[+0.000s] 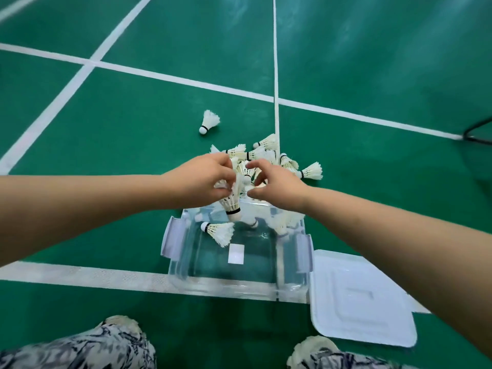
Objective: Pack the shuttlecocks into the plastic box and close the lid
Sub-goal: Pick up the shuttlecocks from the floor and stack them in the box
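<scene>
A clear plastic box [183,262] stands open on the green court floor, with several white shuttlecocks [219,231] inside at its far end. Beyond its far edge lies a pile of shuttlecocks [266,153]. My left hand [199,179] grips a shuttlecock [231,203], cork end down, over the box's far rim. Close beside it, my right hand [277,185] reaches over the pile with its fingers curled; whether it holds anything I cannot see. The white lid [359,299] lies flat on the floor to the right of the box.
One shuttlecock [209,122] lies alone on the floor beyond the pile. White court lines cross the floor under and around the box. A black curved frame [476,131] sits at the right edge. My knees in patterned trousers [80,347] are at the bottom.
</scene>
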A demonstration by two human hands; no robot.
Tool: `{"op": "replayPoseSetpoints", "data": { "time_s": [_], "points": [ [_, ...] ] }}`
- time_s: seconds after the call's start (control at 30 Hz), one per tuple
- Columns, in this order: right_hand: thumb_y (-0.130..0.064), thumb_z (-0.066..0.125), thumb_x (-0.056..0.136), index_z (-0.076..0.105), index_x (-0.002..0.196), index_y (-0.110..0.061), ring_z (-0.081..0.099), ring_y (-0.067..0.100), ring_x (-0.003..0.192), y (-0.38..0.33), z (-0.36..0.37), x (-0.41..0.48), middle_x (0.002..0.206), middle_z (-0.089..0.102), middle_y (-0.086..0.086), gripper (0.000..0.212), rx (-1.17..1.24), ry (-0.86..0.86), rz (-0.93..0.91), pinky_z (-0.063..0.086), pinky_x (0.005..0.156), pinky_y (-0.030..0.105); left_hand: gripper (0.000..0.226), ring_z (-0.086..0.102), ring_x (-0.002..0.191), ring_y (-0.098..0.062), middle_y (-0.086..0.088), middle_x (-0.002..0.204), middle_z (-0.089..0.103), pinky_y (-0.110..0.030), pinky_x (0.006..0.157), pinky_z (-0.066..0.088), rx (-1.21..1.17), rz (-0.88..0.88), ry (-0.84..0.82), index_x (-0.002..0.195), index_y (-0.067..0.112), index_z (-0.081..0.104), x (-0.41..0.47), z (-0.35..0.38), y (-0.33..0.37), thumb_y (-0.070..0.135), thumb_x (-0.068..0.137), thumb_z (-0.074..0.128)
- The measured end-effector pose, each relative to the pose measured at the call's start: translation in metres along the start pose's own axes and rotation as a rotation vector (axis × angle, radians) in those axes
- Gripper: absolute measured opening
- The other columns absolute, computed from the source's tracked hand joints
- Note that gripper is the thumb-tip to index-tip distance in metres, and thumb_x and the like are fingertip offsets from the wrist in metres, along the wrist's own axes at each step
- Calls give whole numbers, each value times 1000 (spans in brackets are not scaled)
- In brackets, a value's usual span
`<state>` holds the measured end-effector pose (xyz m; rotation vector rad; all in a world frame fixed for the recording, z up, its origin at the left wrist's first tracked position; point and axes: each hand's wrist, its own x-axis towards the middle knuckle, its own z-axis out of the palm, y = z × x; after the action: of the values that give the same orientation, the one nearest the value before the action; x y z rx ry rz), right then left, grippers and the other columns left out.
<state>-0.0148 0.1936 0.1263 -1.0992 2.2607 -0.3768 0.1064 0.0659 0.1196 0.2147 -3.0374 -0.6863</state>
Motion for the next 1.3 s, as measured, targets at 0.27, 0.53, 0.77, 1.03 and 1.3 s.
{"op": "replayPoseSetpoints", "data": {
  "time_s": [0.27, 0.53, 0.77, 1.03, 1.3],
  "points": [
    [-39, 62, 85, 58, 117, -17, 54, 27, 109, -11, -3, -37, 118, 55, 9, 40, -367, 11, -200, 41, 83, 32, 14, 56, 91, -26, -9, 101, 56, -23, 78, 36, 32, 85, -7, 91, 11, 71, -14, -17, 39, 14, 80, 63],
    [-38, 60, 86, 71, 106, -25, 49, 25, 105, -2, 2, -50, 91, 44, 1, 26, -437, 30, -252, 44, 84, 34, 32, 48, 105, -20, -5, 115, 49, -23, 84, 32, 63, -29, -97, 108, 18, 63, -23, -16, 35, 31, 79, 68],
    [-19, 47, 84, 42, 52, -10, 45, 27, 63, 43, 50, -28, 57, 43, 5, 34, -347, -20, 159, 29, 47, 23, 28, 48, 106, -23, -7, 116, 50, -21, 83, 31, 64, -76, -53, 108, 15, 61, -4, -2, 20, 27, 83, 63],
    [-13, 42, 93, 65, 106, -3, 60, 32, 110, 70, 113, 17, 116, 65, 17, 29, 53, -146, 407, 48, 90, 32, 21, 47, 91, -22, -11, 107, 53, -19, 71, 27, -15, -60, 1, 103, 8, 65, 5, 19, -2, 4, 84, 57],
    [-15, 45, 95, 60, 118, -2, 57, 32, 118, 61, 152, 45, 126, 61, 17, 31, 292, -181, 472, 47, 91, 32, 27, 42, 81, -16, -3, 104, 50, -18, 68, 26, -59, -57, -30, 102, 12, 66, 5, 33, -17, -3, 84, 51]
  ]
}}
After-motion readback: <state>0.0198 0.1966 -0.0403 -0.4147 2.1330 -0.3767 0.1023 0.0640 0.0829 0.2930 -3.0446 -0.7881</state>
